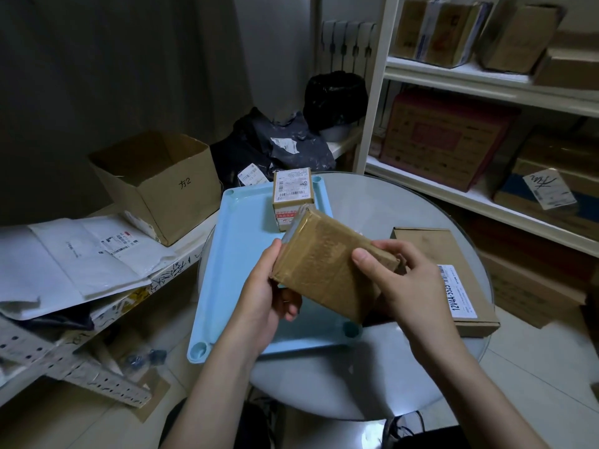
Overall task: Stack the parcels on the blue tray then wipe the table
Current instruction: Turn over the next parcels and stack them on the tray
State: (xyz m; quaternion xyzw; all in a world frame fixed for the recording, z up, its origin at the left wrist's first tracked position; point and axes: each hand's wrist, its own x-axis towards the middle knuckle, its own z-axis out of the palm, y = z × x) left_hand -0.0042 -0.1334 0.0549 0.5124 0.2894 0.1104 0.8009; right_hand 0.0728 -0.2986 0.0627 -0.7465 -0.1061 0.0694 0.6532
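Two hands held one taped brown parcel above the blue tray, tilted with its far end raised. Our left hand gripped the parcel's near-left edge, thumb along the side and fingers curled underneath. Our right hand gripped the right edge, thumb pressed on the top face and fingers wrapped round the far corner.

The tray lay on the left part of the round glass table, its near-left corner jutting past the table rim. Most of the tray's near and left surface was bare. A small labelled box stood upright at the tray's far right, just beyond the raised end of the held parcel; we could not tell whether the two touched.

A flat cardboard parcel with a white label lay on the table's right side, its near-right corner close to the rim, partly hidden by our right hand. Bare glass showed near us and at the far right.

The held parcel was a flat rectangular block, wrapped all over in glossy brown tape that wrinkled across the top face.

To the left, an open carton and white mailers sat on a low shelf. Dark bags were heaped beyond the tray. White shelving with boxes filled the right.
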